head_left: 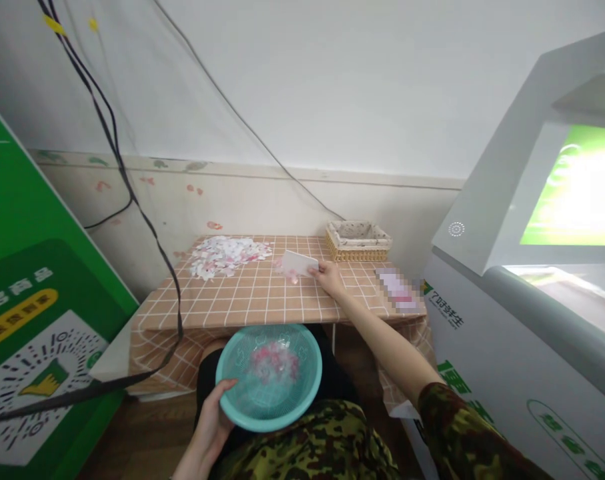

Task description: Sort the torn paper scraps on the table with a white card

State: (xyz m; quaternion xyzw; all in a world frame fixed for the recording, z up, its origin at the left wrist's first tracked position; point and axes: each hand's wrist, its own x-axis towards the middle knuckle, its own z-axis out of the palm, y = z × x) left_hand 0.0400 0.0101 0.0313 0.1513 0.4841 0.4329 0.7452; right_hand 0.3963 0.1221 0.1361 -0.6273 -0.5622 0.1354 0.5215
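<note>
My left hand [219, 408] grips the rim of a teal plastic basin [232, 403] with a mesh-like wall, held over my lap below the table's front edge. Small pink and clear pieces [276, 363] lie inside it, blurred. Over the tabletop, my right hand [329, 277] pinches the right end of a flat white card [299, 263]. Beside and under that card are a few small pink and clear pieces [293, 275] on the cloth. To the left spreads a pile of white and pink paper-like bits [227, 255].
The table wears a brown checked cloth [242, 300]. A lined wicker basket [358, 252] stands at the back right, with a pixelated item [397, 290] nearer me. Dark cables [152, 227] hang at left. A green panel [42, 280] and a grey-white machine [482, 320] flank the table.
</note>
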